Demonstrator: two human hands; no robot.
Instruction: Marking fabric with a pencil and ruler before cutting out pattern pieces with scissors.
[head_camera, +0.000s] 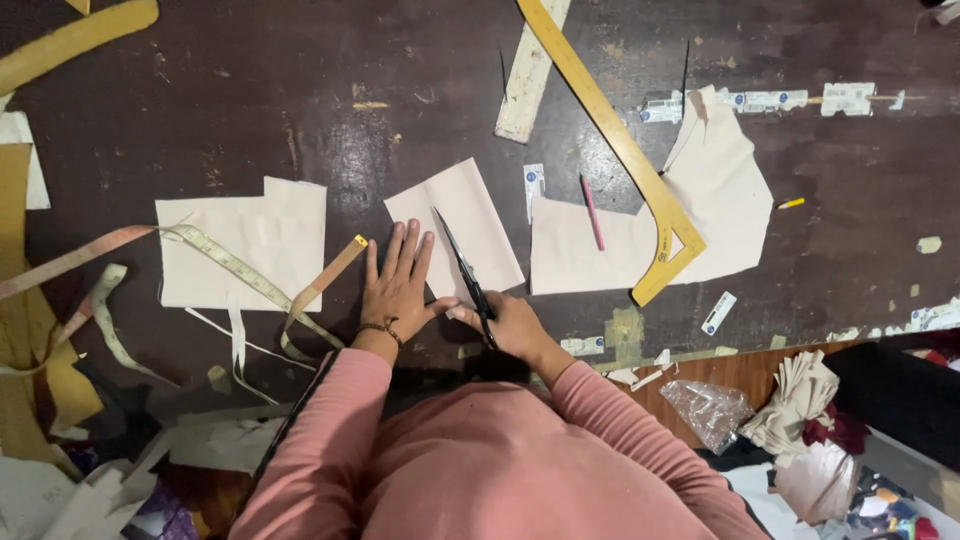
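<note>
Right hand (513, 322) clamped around the handles of black-bladed metal scissors (463, 268), blades lying slanted up-left over the small cream rectangular fabric piece (460, 225), tips reaching near its middle; whether the blades are parted cannot be told. Left hand (398, 280) flat, fingers spread, holding nothing, pressed on the table with fingertips at the fabric piece's lower left edge, thumb reaching toward the right hand. Dark bracelet on the left wrist, both arms in pink long sleeves. Fabric piece sits centre of the dark brown scuffed wooden table (250, 110), tilted, just above both hands. Left of it, apart, a larger cream fabric panel (245, 250) with a cream measuring tape (225, 258) draped across it and trailing off left. Right of it, a big irregular cream fabric cutout (720, 200) carrying a yellow L-shaped tailor's curve ruler (610, 130) and a pink pencil (592, 212). Pale wooden straight ruler (528, 75) lies at top centre, touching the yellow one. Small yellow chalk stub (790, 203) further right. Fabric scraps and a clear plastic bag (708, 408) near the table's lower right edge.
</note>
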